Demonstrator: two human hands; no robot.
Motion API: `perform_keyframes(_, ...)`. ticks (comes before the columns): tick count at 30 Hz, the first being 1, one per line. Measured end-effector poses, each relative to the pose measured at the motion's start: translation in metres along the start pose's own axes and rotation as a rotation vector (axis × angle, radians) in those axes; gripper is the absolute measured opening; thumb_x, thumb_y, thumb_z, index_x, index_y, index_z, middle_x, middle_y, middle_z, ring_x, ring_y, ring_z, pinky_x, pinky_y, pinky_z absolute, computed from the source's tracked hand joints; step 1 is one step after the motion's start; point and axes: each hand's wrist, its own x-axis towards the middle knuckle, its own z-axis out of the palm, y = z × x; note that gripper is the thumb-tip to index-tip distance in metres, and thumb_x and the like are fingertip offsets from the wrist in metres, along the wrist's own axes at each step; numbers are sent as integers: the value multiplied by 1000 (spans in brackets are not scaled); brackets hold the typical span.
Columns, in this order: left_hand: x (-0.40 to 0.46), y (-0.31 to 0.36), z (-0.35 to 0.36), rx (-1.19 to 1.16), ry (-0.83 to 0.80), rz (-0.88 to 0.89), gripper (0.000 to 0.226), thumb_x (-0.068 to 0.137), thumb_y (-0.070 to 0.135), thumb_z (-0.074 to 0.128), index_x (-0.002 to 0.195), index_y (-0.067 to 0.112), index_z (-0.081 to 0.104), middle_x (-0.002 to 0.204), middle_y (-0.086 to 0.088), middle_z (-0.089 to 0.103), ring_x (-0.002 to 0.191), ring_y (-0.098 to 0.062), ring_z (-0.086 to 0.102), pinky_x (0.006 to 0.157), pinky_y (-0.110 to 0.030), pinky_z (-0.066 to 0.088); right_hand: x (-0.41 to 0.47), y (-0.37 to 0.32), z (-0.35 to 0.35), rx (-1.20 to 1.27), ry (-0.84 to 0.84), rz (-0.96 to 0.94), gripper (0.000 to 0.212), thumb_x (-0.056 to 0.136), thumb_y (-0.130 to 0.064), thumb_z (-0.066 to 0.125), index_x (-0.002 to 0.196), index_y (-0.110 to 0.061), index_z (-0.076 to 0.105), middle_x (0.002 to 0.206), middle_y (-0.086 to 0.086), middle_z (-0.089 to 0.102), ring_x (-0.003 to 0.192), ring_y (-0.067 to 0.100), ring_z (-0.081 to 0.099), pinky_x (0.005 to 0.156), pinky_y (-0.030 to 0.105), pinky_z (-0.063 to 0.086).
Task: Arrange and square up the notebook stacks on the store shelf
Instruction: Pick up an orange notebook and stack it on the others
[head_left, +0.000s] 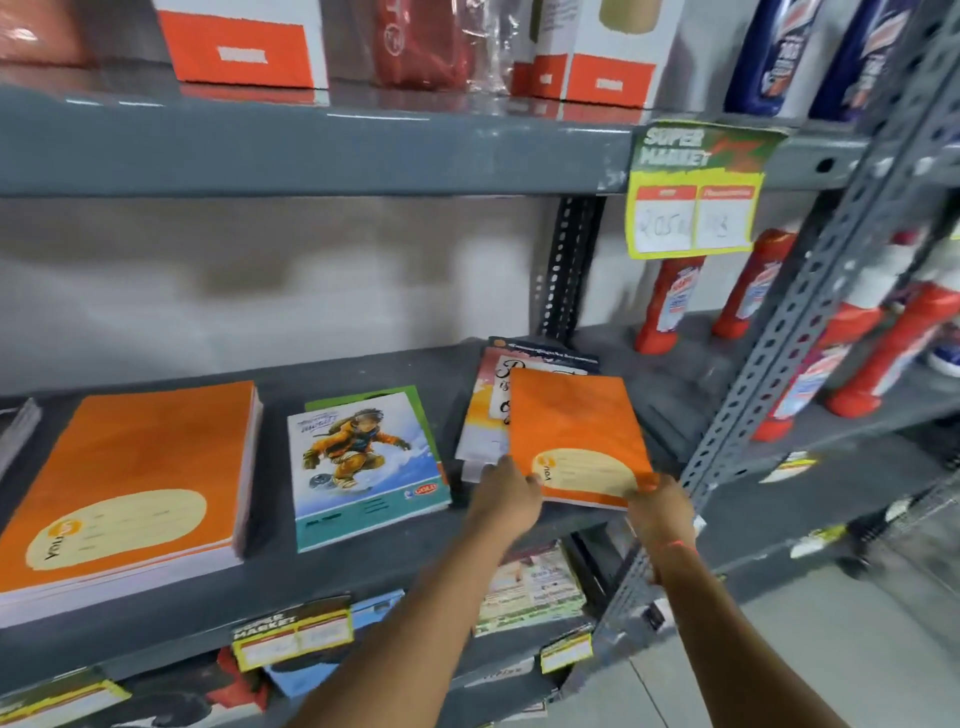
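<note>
An orange notebook (574, 431) lies on top of a skewed pile of notebooks (485, 410) at the right end of the grey shelf (363, 566). My left hand (506, 493) grips its near left corner and my right hand (660, 506) grips its near right corner. A tall stack of orange notebooks (135, 483) stands at the left. Between them sits a short stack with a snowboarder cover (363, 462), a green cover showing beneath it and slightly askew.
A perforated grey upright (769, 374) stands just right of my hands. Red bottles (670, 306) fill the neighbouring shelf. Boxes (239, 47) sit on the shelf above, with a yellow price tag (693, 218) hanging from its edge. More notebooks (530, 587) lie on the shelf below.
</note>
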Motion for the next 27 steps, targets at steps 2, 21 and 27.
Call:
perform_keyframes(2, 12, 2, 2, -140, 22, -113, 35, 90, 23, 44, 114, -2, 50, 118, -22, 58, 102, -33, 58, 76, -39, 47, 3, 2, -8, 158, -26, 60, 21, 82, -1, 51, 96, 7, 65, 92, 29, 64, 88, 41, 59, 74, 39, 43)
perform_keyframes(21, -42, -33, -111, -604, 527, -146, 27, 81, 9, 53, 56, 19, 58, 68, -6, 63, 63, -20, 55, 59, -29, 44, -63, -99, 1, 871, -264, -100, 38, 75, 13, 59, 56, -18, 52, 63, 3, 58, 59, 17, 55, 47, 27, 51)
perform_keyframes(27, -100, -131, -194, -706, 680, -241, 17, 79, 0, 57, 67, 9, 64, 65, -6, 54, 59, -18, 45, 64, -31, 38, -155, -169, 66, 722, -433, -347, 34, 74, 3, 62, 49, -19, 53, 67, 12, 60, 60, 24, 56, 59, 37, 55)
